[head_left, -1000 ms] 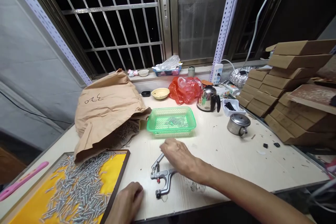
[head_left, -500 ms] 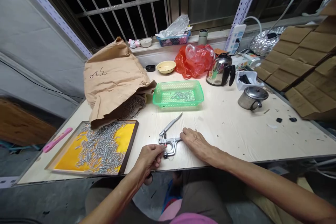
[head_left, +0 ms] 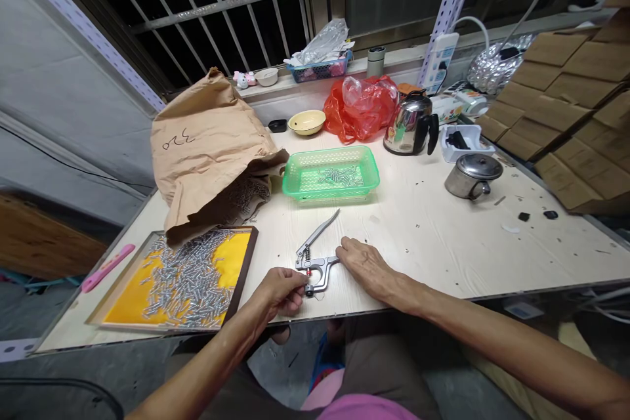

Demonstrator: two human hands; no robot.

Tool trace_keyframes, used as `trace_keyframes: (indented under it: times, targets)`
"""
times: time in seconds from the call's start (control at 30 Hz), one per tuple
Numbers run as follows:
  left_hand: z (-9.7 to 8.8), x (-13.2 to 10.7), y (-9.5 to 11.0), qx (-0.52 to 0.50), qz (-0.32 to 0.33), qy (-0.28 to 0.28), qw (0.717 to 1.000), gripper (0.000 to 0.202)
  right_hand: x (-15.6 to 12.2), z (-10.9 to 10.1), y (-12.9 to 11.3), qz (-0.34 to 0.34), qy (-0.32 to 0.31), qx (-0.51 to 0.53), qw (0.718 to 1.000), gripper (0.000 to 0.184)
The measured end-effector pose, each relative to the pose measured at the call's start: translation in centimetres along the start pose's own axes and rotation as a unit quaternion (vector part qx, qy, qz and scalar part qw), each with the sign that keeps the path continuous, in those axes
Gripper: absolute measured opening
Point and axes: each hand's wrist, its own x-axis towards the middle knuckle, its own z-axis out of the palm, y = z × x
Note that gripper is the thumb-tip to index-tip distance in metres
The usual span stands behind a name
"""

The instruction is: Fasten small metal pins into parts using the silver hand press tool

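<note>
Steadying the pliers on the surface suits this step: right grip closed on the lower handle, left grip at the red tip, though whether it pinches anything I cannot tell.

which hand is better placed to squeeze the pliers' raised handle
Probably the right hand: it is at the lower handle, near the raised handle, while the left hand is at the red part of the pliers.
</note>
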Motion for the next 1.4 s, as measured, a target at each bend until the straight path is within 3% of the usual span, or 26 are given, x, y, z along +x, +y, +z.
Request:
trace_keyframes:
  times: [0.17, 0.47, 0.63, 0.93, 1.2, 1.23, 1.3, 1.4]
  targets:
    - [0.1, -0.3, 0.4, 0.024, 0.043, 0.005, 0.999, 0.032, 0.0, 0.2, 0.1, -0.002, -0.001, 0.001, 1.0, 0.022]
    - [1.3, 0.1, -0.5, -0.057, 0.001, 0.051, 0.997, 0.03, -0.1, 0.4, 0.1, 0.001, 0.009, 0.008, 1.0, 0.02]
    - [1.0, -0.3, 0.0, -0.006, -0.008, 0.034, 0.999, 0.03, 0.0, 0.4, 0.1, 0.006, 0.004, -0.001, 1.0, 0.022]
    - [0.3, 0.0, 0.2, 0.077, 0.041, -0.003, 0.996, 0.033, 0.0, -0.7, 0.2, -0.015, -0.014, 0.005, 1.0, 0.02]
    - [0.8, -0.4, -0.1, 0.032, 0.028, 0.011, 0.999, 0.035, 0.6, -1.1, 0.8, -0.021, 0.0, 0.029, 0.999, 0.014]
    - [0.8, -0.4, -0.2, 0.031, 0.029, 0.013, 0.999, 0.035, 0.9, -1.3, 1.2, -0.026, 0.014, 0.033, 0.999, 0.023]
    - [0.8, -0.4, -0.2, 0.035, 0.031, 0.017, 0.999, 0.034, 1.8, -1.6, 2.1, -0.038, 0.036, 0.039, 0.998, 0.059]
    - [0.8, -0.3, -0.2, 0.04, 0.03, 0.02, 0.999, 0.033, 3.4, -1.8, 3.7, -0.071, 0.01, 0.052, 0.996, 0.093]
